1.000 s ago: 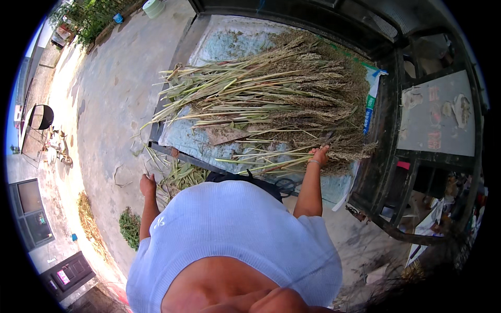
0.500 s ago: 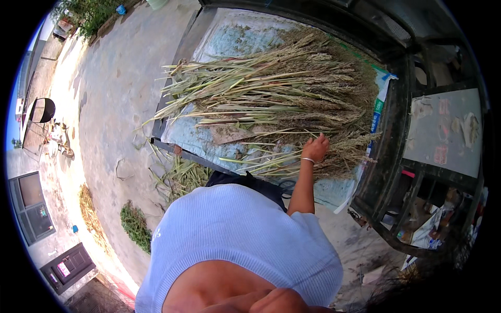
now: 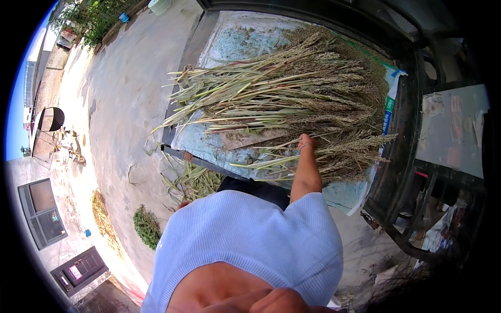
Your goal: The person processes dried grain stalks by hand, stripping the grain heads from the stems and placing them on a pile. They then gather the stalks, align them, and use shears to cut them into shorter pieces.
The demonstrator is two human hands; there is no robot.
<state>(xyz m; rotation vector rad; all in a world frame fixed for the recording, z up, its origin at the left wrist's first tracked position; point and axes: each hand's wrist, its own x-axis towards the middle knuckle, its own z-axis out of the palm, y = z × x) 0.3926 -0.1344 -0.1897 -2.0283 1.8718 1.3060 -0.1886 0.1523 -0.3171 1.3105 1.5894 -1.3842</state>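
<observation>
Stalks (image 3: 240, 100) pale green, seed heads (image 3: 339, 91) bushy brown; right hand (image 3: 307, 141) over them, opening/hold unclear (left hand (image 3: 182, 205) mostly hidden, can't tell).

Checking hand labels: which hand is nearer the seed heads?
Right. The right hand is just left of the seed heads; the left hand, mostly hidden, is much farther left.

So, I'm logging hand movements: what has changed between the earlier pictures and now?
The right hand has moved leftward and farther from the body, away from the lower seed heads toward the flat brown piece; whether it grips anything is unclear. The left hand, earlier in plain view near the leaf heap, is now mostly hidden by the shirt. The big stalk pile looks unchanged.
</observation>
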